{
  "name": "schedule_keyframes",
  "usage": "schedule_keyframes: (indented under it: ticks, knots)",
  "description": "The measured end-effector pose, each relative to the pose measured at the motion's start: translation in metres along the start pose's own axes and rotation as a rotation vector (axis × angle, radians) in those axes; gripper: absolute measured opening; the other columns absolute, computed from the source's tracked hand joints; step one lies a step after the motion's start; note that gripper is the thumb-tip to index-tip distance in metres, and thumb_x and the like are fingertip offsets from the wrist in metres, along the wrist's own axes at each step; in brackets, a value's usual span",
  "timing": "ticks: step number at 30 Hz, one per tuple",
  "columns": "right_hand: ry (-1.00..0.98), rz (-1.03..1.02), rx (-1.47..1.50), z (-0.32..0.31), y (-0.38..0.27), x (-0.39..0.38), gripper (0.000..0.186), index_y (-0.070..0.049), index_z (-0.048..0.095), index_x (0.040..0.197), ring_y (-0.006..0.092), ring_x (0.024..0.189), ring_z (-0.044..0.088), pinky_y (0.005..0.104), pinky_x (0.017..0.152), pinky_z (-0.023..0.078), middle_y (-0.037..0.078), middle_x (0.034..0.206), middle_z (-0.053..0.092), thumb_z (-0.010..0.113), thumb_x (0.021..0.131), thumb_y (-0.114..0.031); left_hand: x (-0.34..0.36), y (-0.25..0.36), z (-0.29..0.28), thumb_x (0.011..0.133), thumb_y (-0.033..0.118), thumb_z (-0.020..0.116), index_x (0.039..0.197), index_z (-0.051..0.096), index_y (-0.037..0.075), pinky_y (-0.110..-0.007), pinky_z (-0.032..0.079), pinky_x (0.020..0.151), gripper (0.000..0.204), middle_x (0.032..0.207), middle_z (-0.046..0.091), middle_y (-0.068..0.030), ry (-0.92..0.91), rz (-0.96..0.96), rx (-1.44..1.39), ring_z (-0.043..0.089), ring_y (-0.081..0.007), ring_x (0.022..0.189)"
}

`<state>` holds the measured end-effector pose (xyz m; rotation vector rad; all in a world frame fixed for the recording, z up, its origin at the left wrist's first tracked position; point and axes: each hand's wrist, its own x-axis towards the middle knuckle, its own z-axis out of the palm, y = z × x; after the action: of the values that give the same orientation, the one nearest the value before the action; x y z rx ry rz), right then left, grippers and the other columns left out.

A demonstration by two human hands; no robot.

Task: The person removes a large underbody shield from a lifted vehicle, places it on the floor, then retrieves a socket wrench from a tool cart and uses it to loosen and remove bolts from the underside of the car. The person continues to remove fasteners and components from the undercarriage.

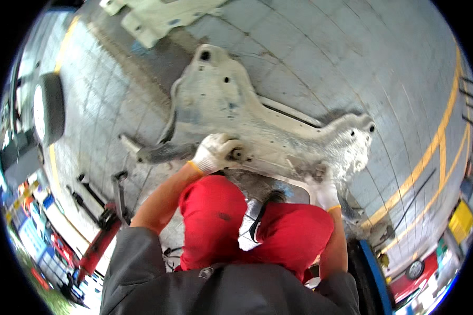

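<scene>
A dusty, pale grey car subframe [234, 107] lies on the floor in front of my knees, with bolt holes in its raised corners. My left hand [214, 152], in a white knit glove, is closed on the near left edge of the subframe, right beside a round bushing [237, 154]. Over at the near right part, my gloved right hand [326, 191] is smeared by motion against the subframe. Its fingers do not show clearly, and whether it holds anything cannot be made out. A dark control arm [168, 153] sticks out to the left from the subframe.
Another pale metal panel [163, 18] lies at the far left. A wheel [49, 109] stands at the left, above a red jack-like tool [100, 244] with dark arms. A blue-edged dark object [373, 273] is close by my right side. Yellow lines [415, 176] mark the tiled floor.
</scene>
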<state>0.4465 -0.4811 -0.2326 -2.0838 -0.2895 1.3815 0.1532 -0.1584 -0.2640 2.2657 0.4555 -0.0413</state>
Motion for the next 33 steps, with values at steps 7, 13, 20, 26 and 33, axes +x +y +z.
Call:
schedule_keyframes:
  ticks: [7, 13, 20, 26, 33]
  knots:
    - [0.392, 0.122, 0.023, -0.034, -0.071, -0.091, 0.043, -0.001, 0.058, 0.137, 0.0229, 0.113, 0.063, 0.0388, 0.100, 0.052, 0.012, 0.124, 0.067, 0.069, 0.106, -0.028, -0.002, 0.018, -0.028, 0.070, 0.049, 0.090, 0.134, 0.065, 0.015, -0.050, 0.052, 0.105, 0.077, 0.138, 0.062, -0.0160, -0.080, -0.181, 0.014, 0.062, -0.0415, 0.126]
    - [0.329, 0.104, -0.238, -0.060, -0.139, -0.229, 0.045, 0.001, 0.056, 0.142, 0.0261, 0.124, 0.062, 0.0401, 0.103, 0.052, 0.018, 0.134, 0.064, 0.066, 0.107, -0.025, -0.051, 0.129, -0.074, 0.089, 0.050, 0.078, 0.141, 0.061, 0.014, -0.050, 0.051, 0.109, 0.066, 0.137, 0.064, -0.0215, 0.330, -0.811, -0.251, 0.062, -0.0421, 0.129]
    - [-0.043, -0.015, -0.406, -0.026, -0.169, -0.291, 0.043, 0.002, 0.060, 0.136, 0.0269, 0.115, 0.066, 0.0391, 0.099, 0.054, 0.017, 0.128, 0.069, 0.069, 0.105, -0.026, -0.309, 0.253, -0.076, 0.094, 0.044, 0.076, 0.139, 0.064, 0.009, -0.046, 0.053, 0.106, 0.059, 0.131, 0.070, -0.0204, 0.589, -1.257, -0.414, 0.067, -0.0382, 0.123]
    - [-0.331, -0.088, -0.361, 0.080, -0.215, -0.336, 0.038, 0.000, 0.062, 0.132, 0.0134, 0.090, 0.062, 0.0299, 0.081, 0.056, 0.006, 0.112, 0.065, 0.066, 0.107, -0.028, -0.598, 0.393, -0.020, 0.094, 0.051, 0.073, 0.139, 0.066, 0.007, -0.047, 0.052, 0.106, 0.063, 0.132, 0.070, -0.0192, 0.625, -1.934, -0.293, 0.068, -0.0364, 0.123]
    - [-0.491, -0.093, -0.472, 0.202, -0.255, -0.401, 0.040, -0.001, 0.062, 0.135, 0.0141, 0.090, 0.066, 0.0307, 0.080, 0.057, 0.007, 0.113, 0.067, 0.061, 0.109, -0.031, -0.744, 0.463, -0.027, 0.099, 0.051, 0.068, 0.142, 0.060, 0.009, -0.050, 0.047, 0.111, 0.060, 0.143, 0.058, -0.0227, 0.975, -2.163, -0.150, 0.059, -0.0424, 0.131]
